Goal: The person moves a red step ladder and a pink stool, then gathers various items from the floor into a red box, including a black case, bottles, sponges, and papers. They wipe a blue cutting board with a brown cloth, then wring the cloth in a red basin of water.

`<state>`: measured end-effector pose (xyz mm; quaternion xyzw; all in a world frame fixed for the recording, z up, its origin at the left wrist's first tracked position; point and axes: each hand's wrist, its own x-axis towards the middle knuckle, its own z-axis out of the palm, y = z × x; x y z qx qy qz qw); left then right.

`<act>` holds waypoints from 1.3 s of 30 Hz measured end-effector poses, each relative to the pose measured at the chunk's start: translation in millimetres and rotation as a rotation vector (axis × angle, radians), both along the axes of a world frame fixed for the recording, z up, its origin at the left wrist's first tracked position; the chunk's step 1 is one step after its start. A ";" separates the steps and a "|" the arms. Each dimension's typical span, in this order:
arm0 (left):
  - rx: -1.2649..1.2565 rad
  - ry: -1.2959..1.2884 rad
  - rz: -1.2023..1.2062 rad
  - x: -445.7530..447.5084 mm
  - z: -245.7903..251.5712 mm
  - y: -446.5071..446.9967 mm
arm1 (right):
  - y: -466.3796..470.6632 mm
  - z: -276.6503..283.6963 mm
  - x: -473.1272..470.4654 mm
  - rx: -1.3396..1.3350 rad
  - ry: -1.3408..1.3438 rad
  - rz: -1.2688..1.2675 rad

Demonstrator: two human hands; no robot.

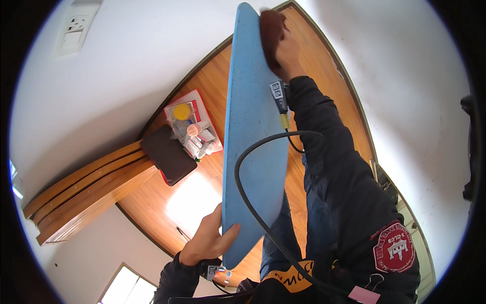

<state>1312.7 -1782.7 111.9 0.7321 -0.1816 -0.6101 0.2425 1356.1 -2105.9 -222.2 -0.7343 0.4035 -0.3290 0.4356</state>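
Note:
A blue flat panel (248,98) with rounded corners stretches up the middle of the head view, seen at a steep angle. My left hand (207,241) grips its lower left edge, thumb on the blue face and the other fingers partly hidden behind it. At the far end my right hand (290,53) holds a dark brown cloth (270,36) against the panel's right side; hand and cloth are somewhat blurred. A black cable (243,182) loops across the blue face. Near my right wrist sits a small black device (279,97) with a printed code.
Left of the panel, a red-edged white tray or sheet (205,102) carries a yellow-lidded jar (182,111) and several small bottles and packets. Beside it lies a dark flat case (169,152) by a stepped wooden piece (95,186). White walls enclose the wood floor (207,78); one bears a socket (78,24).

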 end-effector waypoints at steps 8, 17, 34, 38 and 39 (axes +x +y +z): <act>-0.005 0.191 0.461 1.7 13.3 30.1 | 133.4 -42.5 -159.8 0.371 0.763 0.102; 0.036 0.134 0.429 -17.5 1.0 60.8 | 197.3 128.1 -72.1 0.137 -0.222 0.360; 0.080 0.259 0.692 -36.6 39.2 103.2 | 86.8 -75.3 -151.1 0.365 0.841 0.359; 0.104 0.205 0.796 -39.6 30.9 111.0 | 146.9 -60.2 -216.0 1.240 0.643 0.275; 0.094 0.178 0.827 -39.6 26.9 113.6 | 163.2 -56.1 -228.2 1.321 0.531 0.275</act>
